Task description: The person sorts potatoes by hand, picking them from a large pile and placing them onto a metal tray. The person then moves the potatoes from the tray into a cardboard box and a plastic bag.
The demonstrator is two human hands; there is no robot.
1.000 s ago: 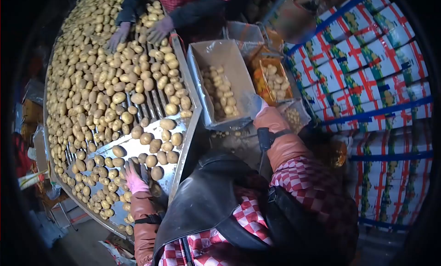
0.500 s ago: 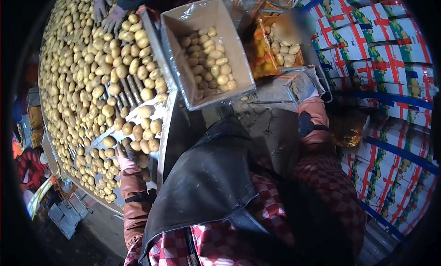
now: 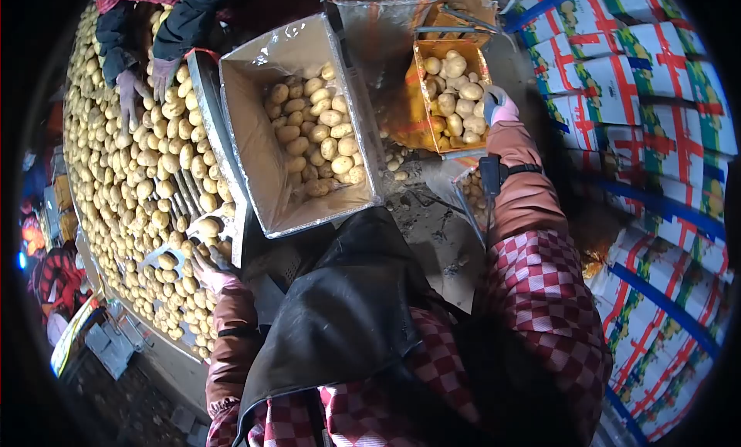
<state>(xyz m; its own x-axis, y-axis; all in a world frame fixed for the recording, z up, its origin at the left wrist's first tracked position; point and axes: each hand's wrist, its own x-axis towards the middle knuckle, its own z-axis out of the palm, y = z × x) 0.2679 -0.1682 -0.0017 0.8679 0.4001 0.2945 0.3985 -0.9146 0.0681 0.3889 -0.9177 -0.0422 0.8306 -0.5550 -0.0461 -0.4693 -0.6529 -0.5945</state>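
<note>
My left hand (image 3: 214, 271), in a grey and pink glove, lies on the potatoes (image 3: 145, 191) at the near edge of the sorting table. Its fingers are apart and touch potatoes; none is clearly gripped. My right hand (image 3: 502, 106), gloved the same way, is at the right rim of an orange basket (image 3: 423, 99) full of pale potatoes. Its fingers curl inward at the rim, and whether they hold anything is hidden. Between my hands, a cardboard box (image 3: 245, 130) lined with clear plastic is tilted, with potatoes (image 3: 318, 130) heaped inside.
At the table's far end, a co-worker's two gloved hands (image 3: 147, 84) are among the potatoes. Stacked printed cartons (image 3: 648, 107) with blue straps stand along the right. A sack (image 3: 465, 186) with potatoes sits below the basket. The table's metal edge (image 3: 220, 130) runs beside the box.
My right hand has gone up from the sack beneath to the basket's rim. My left hand is still at the potatoes. The view has shifted, and the co-worker's hands appear lower.
</note>
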